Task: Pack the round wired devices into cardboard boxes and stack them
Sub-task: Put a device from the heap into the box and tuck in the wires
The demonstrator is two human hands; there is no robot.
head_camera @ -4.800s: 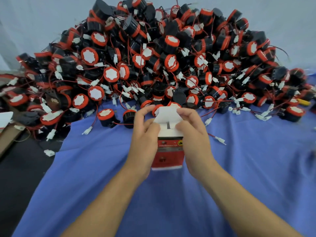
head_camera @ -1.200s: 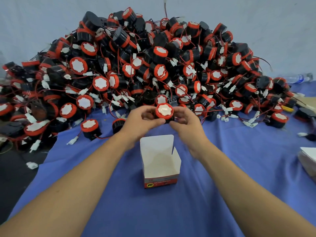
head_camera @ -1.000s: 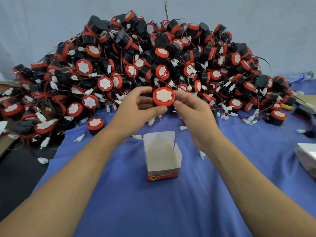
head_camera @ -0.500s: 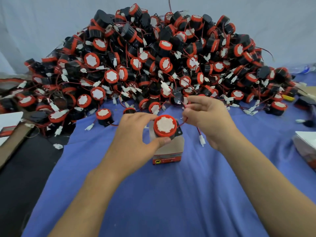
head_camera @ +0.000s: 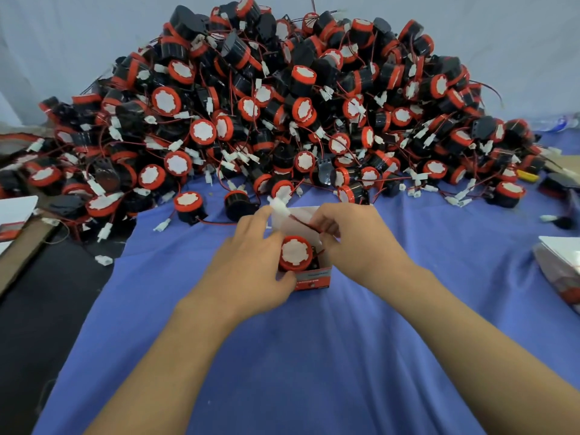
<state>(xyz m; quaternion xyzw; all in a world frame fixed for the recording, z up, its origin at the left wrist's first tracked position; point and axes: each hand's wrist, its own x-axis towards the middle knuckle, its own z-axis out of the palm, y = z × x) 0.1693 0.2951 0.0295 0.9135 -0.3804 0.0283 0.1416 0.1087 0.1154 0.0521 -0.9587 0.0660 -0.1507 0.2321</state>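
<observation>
Left hand [head_camera: 251, 265]: grips the cardboard box [head_camera: 314, 278] on the desk [head_camera: 314, 365].
Right hand [head_camera: 356, 243]: pinches the red wire [head_camera: 302, 223].
Round device [head_camera: 295, 254]: sits in the box mouth.
Pile [head_camera: 266, 105]: far side.

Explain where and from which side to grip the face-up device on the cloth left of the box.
Grip the device by its red rim, pinching opposite sides, coming from above and the near side. It lies white face up; the pile crowds its far side, and its wire trails right along the cloth.
</observation>
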